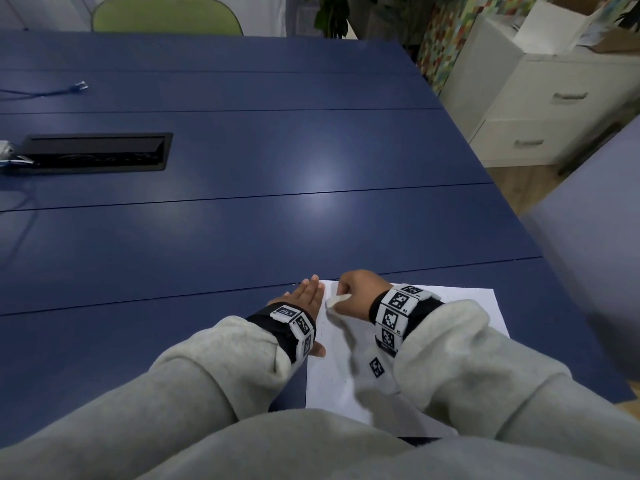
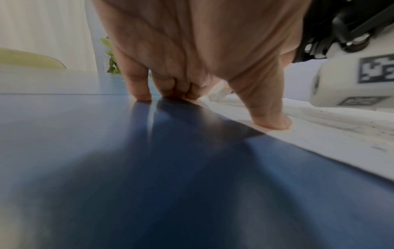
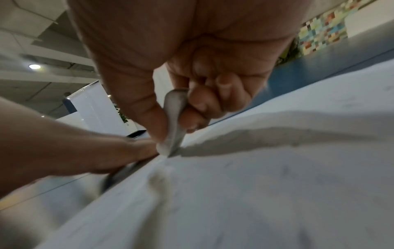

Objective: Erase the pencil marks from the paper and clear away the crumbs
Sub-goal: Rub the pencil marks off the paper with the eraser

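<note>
A white sheet of paper [image 1: 433, 323] lies on the blue table [image 1: 242, 220] near its front edge. My left hand [image 1: 311, 301] lies flat with straight fingers at the sheet's left edge, and its thumb [image 2: 270, 114] presses on the paper [image 2: 330, 128]. My right hand [image 1: 348, 292] pinches a white eraser [image 1: 336, 300] between thumb and curled fingers. The eraser [image 3: 173, 121] has its tip down on the paper [image 3: 277, 185] near the far left corner, close beside the left hand [image 3: 64, 151]. Dark crumbs and smudges [image 2: 375, 134] speckle the sheet.
A black cable hatch [image 1: 97, 152] is set into the table at the far left, with a loose plug and cable [image 1: 78, 86] beyond it. A green chair [image 1: 166, 13] stands behind the table. White drawers [image 1: 554, 98] stand off the table's right edge.
</note>
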Tool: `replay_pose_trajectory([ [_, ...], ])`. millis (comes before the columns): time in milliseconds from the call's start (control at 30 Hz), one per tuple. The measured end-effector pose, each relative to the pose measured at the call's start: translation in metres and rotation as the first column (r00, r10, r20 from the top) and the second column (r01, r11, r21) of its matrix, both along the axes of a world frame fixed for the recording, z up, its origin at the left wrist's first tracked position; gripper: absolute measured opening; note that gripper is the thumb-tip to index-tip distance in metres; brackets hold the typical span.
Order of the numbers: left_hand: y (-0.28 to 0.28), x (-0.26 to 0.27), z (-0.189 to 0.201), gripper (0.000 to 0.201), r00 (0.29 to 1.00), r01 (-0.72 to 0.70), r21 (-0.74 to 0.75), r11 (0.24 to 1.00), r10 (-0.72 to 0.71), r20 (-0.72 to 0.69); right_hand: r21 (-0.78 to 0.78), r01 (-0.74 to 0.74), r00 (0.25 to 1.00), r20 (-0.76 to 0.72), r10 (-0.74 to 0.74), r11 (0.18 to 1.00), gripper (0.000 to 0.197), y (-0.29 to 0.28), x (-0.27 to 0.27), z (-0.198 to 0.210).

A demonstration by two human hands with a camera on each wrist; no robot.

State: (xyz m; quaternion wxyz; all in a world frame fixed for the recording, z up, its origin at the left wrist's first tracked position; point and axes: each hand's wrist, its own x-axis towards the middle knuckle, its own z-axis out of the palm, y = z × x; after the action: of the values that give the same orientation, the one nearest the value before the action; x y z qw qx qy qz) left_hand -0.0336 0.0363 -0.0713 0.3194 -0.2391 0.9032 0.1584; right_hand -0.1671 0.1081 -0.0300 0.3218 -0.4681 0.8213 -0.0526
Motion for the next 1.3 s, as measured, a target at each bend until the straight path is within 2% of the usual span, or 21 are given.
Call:
replay_pose_trajectory([
  [100, 0.0, 0.001, 0.001, 0.118, 1.0, -0.003, 0.006, 1.0, 0.003, -0.007, -0.029, 0.057, 0.998, -0.015, -0.057, 0.998, 0.01, -0.005, -0.012, 0.007],
  [267, 0.0, 0.0, 0.001, 0.118, 1.0, -0.004, 0.0, 1.0, 0.004, -0.002, 0.0, -0.07, 0.997, -0.026, 0.07, 0.998, 0.014, -0.005, 0.003, 0.002],
  [367, 0.001, 0.0, 0.003, 0.118, 1.0, -0.002, -0.001, 1.0, 0.002, 0.001, 0.052, -0.075, 0.996, -0.036, 0.077, 0.996, 0.013, 0.002, -0.002, 0.001],
  [500, 0.0, 0.0, 0.005, 0.118, 1.0, -0.006, 0.016, 1.0, 0.006, 0.007, 0.062, 0.067, 0.997, -0.028, -0.065, 0.996, 0.013, 0.019, -0.025, 0.005],
  [667, 0.001, 0.0, 0.014, 0.115, 0.999, -0.043, 0.063, 0.997, 0.044, -0.02, -0.086, 0.306, 0.951, 0.073, -0.3, 0.948, 0.019, 0.045, -0.04, 0.007],
  [800, 0.009, -0.007, 0.02, 0.103, 0.996, 0.043, -0.005, 0.999, -0.044, -0.081, -0.109, 0.359, 0.931, 0.116, -0.347, 0.927, 0.02, 0.057, -0.032, -0.003],
  [867, 0.014, -0.01, 0.022, 0.101, 0.994, 0.082, 0.001, 0.997, -0.082, -0.069, -0.112, 0.362, 0.93, 0.113, -0.35, 0.925, 0.02, 0.057, -0.027, -0.008],
  [1067, 0.017, -0.013, 0.022, 0.11, 0.997, 0.065, 0.049, 0.997, -0.063, -0.034, -0.119, 0.307, 0.952, 0.029, -0.306, 0.944, 0.013, 0.047, -0.02, -0.005],
  [1233, 0.019, -0.015, 0.025, 0.11, 0.998, 0.066, 0.056, 0.996, -0.065, -0.011, -0.062, 0.124, 0.992, -0.003, -0.125, 0.99, 0.016, 0.038, 0.001, -0.006],
  [1300, 0.019, -0.015, 0.024, 0.11, 0.998, 0.064, 0.058, 0.996, -0.063, -0.007, -0.07, 0.183, 0.983, 0.003, -0.183, 0.981, 0.015, 0.035, -0.007, -0.004],
])
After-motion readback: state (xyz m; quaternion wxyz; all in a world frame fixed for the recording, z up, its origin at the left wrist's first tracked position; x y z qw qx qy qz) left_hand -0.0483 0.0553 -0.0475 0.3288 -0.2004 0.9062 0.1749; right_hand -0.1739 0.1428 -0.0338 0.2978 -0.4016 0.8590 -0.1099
